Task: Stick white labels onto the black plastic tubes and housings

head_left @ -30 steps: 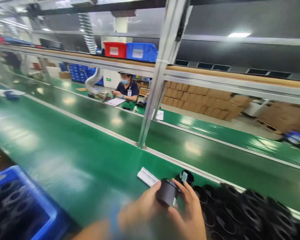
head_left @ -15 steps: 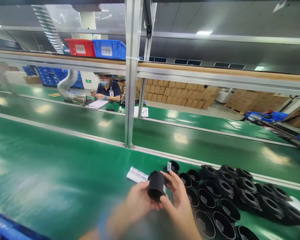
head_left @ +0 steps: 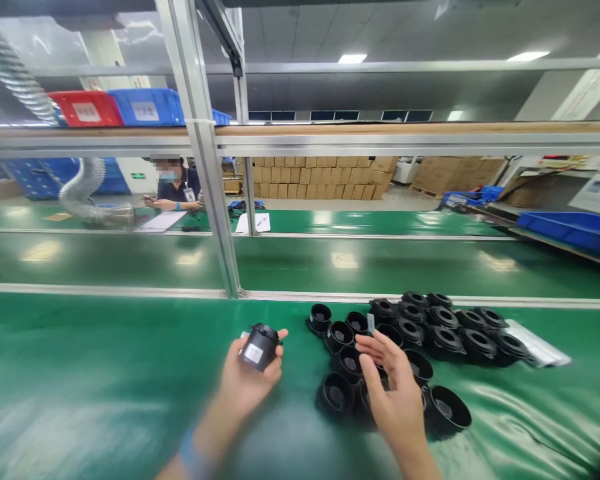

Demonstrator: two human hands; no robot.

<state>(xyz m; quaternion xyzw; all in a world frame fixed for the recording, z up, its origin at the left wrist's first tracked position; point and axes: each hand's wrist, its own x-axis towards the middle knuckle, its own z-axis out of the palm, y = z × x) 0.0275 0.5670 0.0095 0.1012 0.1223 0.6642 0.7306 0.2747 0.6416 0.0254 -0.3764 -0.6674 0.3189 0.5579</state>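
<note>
My left hand [head_left: 247,373] is closed around a black cylindrical plastic housing [head_left: 261,345]. A white label [head_left: 253,353] on its side faces me. My right hand [head_left: 393,380] has its fingers apart, over the group of black cup-shaped housings [head_left: 335,395]. A small pale sticker [head_left: 371,323] stands at the tip of one of its fingers and seems stuck there. Several housings show their open round mouths; the right hand hides some of them. Behind them, several black flanged rings [head_left: 444,339] lie close together.
A white sheet or strip [head_left: 540,343] lies right of the rings on the green table [head_left: 105,373]. A metal post [head_left: 205,167] rises at the table's back rail. Red [head_left: 87,108] and blue [head_left: 145,107] bins sit on the shelf. Across the benches a co-worker [head_left: 177,190] sits.
My hands have moved apart: the left carries the housing away to the left, and the right has let go of it and hovers over the other housings. The view has turned right.
</note>
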